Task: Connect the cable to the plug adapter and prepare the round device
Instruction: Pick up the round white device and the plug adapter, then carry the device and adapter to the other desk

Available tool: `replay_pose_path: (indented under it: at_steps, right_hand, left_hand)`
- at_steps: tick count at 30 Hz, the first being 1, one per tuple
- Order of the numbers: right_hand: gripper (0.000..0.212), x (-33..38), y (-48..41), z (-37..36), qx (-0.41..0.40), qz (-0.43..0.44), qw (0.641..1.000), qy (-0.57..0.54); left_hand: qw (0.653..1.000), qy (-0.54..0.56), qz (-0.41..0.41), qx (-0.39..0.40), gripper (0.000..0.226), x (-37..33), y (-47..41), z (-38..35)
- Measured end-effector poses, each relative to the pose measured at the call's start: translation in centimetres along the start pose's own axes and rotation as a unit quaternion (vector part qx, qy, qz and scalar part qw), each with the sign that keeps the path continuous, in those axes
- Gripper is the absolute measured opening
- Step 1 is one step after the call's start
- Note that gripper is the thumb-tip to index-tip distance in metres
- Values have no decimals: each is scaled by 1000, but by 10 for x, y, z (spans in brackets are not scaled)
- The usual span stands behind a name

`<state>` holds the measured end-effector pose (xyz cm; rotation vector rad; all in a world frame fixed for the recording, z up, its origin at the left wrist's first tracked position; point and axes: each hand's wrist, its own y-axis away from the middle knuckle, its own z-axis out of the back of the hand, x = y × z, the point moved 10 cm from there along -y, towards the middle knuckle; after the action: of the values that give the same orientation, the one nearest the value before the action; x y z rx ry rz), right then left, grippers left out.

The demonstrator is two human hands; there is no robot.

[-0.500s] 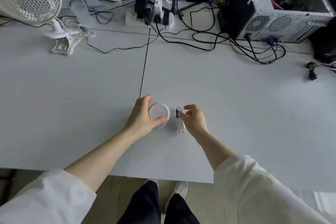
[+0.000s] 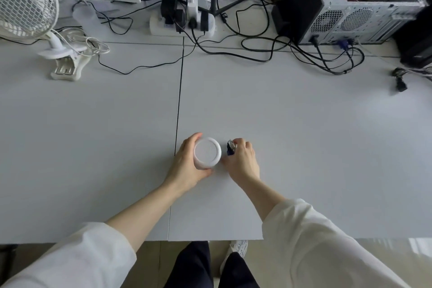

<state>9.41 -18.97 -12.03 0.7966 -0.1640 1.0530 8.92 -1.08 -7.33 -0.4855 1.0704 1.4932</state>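
Round device [image 2: 207, 152]: white, flat-topped, on the grey table [image 2: 304, 135] near its front edge, just right of the dark seam between the two tabletops.

Left hand [image 2: 188, 166]: curled around the round device's left side, fingers at its far edge, thumb under its near edge; gripping it.

Right hand [image 2: 242, 160]: just beside the device on its right, fingers bent closed over a small item; only a dark and white tip of that item [image 2: 231, 147] shows past the fingertips, too small to tell whether it is the cable end or the adapter.

Background, well apart: clip fan [image 2: 25, 0], power strip [image 2: 182, 23] with plugs, open computer case [image 2: 350, 2], loose black leads [image 2: 304, 51].
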Motion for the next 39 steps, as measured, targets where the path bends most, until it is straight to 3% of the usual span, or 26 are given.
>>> replay_pose_path:
  at_steps: [5, 9, 14, 21, 26, 29, 33, 39]
  right_hand:
    - [38, -7, 3, 8, -1, -11, 1000, -27]
    - [36, -27, 11, 16, 23, -75, 971, -225]
    - [38, -42, 27, 48, 15, -101, 903, -418]
    - [8, -65, 57, 94, 58, -104, 774, -622]
    - [23, -106, 64, 117, 32, -132, 681, -720]
    - [28, -135, 64, 134, 17, -123, 645, -754]
    - [27, -183, 69, 174, 8, -110, 631, -768]
    - [25, -264, 78, 249, 7, -101, 645, -757]
  left_hand:
    - [1000, 3, -11, -6, 87, -2, -4, -1]
    - [999, 10, -34, -5, 87, -14, -6, -3]
    - [996, 38, -76, 4, 86, -47, -10, -12]
    - [989, 80, -105, 60, 84, -103, -5, -51]
    - [986, 80, -107, 96, 83, -140, -1, -92]
    - [985, 78, -104, 113, 83, -161, 3, -119]
    - [983, 81, -106, 125, 80, -196, 13, -169]
    - [982, 81, -117, 121, 80, -256, 40, -257]
